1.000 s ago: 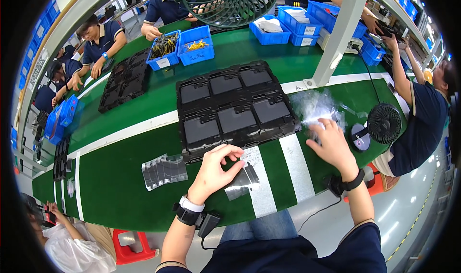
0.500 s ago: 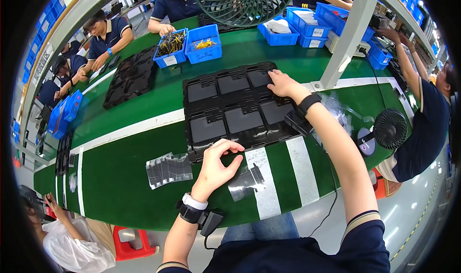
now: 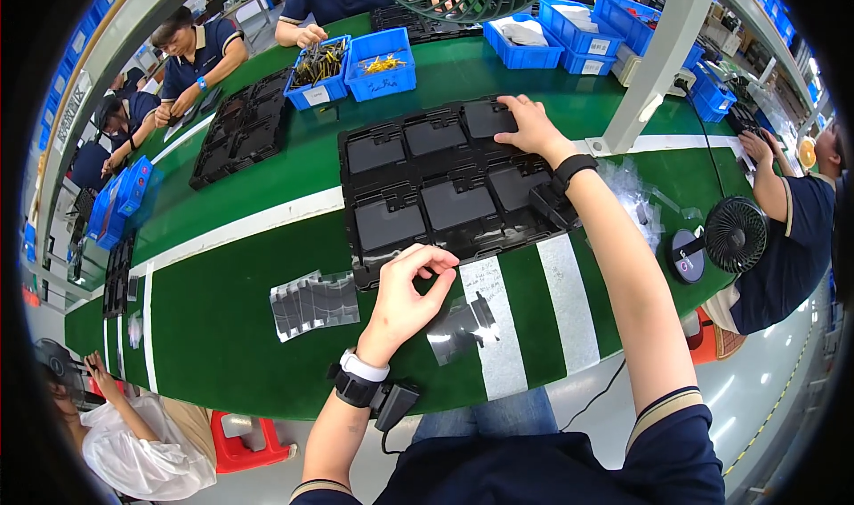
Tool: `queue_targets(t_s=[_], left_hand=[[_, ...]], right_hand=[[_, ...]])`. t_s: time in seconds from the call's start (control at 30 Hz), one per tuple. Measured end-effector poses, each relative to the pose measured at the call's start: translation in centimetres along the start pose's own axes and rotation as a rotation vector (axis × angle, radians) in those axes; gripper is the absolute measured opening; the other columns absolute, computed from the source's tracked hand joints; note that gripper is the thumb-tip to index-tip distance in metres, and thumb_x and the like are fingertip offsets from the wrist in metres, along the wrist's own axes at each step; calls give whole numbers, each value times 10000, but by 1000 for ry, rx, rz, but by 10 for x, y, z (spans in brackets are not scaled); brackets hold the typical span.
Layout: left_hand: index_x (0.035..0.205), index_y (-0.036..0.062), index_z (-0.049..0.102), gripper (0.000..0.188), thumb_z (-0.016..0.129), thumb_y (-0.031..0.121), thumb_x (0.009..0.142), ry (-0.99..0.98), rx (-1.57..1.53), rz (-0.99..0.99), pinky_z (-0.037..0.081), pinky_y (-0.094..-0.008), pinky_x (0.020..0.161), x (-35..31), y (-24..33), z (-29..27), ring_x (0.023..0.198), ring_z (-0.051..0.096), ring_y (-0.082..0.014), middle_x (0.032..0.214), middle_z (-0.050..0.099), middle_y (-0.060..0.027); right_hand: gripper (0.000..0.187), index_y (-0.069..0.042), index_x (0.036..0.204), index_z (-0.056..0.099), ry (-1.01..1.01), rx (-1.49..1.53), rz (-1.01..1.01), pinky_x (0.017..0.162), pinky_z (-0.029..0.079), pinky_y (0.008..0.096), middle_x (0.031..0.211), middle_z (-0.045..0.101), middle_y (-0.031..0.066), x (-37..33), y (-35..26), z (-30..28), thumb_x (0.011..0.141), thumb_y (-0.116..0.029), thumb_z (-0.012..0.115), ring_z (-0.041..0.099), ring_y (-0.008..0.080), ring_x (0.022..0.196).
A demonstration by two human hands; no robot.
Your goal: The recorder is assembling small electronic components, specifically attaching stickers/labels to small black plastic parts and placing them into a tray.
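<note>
- Over at the far right corner of a black moulded plastic tray, the right hand has its fingertips down by the last pocket. Can't tell from here if they're gripping anything.
- Left hand hangs by the tray's near edge, thumb and fingers curled in a loose C with a small gap. Nothing in it that I can spot.
- Progress-wise: all six pockets seem to have a flat, matte dark-grey rectangular panel, though the far right one is half covered. What's left to do on them, no idea.
- Just left of that hand: a glossy clear film sheet with rows of dark strips. Right of it, another clear film sheet with a black piece, looking barer.
- Further right, a crinkly heap of clear plastic film, then a small round black fan.
- Everything's on a smooth green tabletop with flat white tape strips.
</note>
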State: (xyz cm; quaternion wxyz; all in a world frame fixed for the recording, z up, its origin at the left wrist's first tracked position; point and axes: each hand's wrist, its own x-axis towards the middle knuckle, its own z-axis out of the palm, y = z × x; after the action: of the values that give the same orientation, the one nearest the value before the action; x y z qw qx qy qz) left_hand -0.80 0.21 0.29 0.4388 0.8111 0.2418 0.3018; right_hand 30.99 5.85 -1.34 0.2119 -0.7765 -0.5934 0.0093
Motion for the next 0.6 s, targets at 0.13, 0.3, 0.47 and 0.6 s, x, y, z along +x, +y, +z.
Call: queue_targets(t_s=[0.13, 0.3, 0.47, 0.6], left_hand=[[847, 19, 624, 103, 623, 1, 746, 47, -7, 0, 414, -205, 610, 0, -2, 3, 707, 572, -87, 765, 609, -31], [804, 2, 601, 153, 708, 32, 700, -260, -51, -119, 402, -182, 500, -6, 10, -3, 563, 534, -62, 696, 591, -25], [756, -1, 576, 220, 762, 50, 651, -355, -38, -128, 421, -199, 490, -9, 4, -3, 524, 515, -58, 659, 574, -33], [713, 29, 557, 215, 758, 60, 643, -35, -24, 19, 383, -192, 478, -6, 18, -6, 560, 515, -56, 687, 569, -22]], right_hand=[[250, -55, 858, 604, 20, 20, -87, 804, 440, 429, 933, 554, 91, -1, -16, -17, 687, -197, 718, 552, 285, 928], [174, -17, 744, 570, 196, 157, -439, 628, 440, 392, 718, 540, 115, -56, -62, -45, 704, -149, 676, 560, 313, 752], [198, 4, 754, 568, -53, 437, -393, 568, 416, 366, 675, 516, 116, -145, -100, -50, 701, -140, 693, 522, 292, 660], [205, 10, 813, 594, -153, 561, -370, 557, 400, 344, 663, 500, 104, -163, -93, -35, 693, -108, 711, 498, 267, 653]])
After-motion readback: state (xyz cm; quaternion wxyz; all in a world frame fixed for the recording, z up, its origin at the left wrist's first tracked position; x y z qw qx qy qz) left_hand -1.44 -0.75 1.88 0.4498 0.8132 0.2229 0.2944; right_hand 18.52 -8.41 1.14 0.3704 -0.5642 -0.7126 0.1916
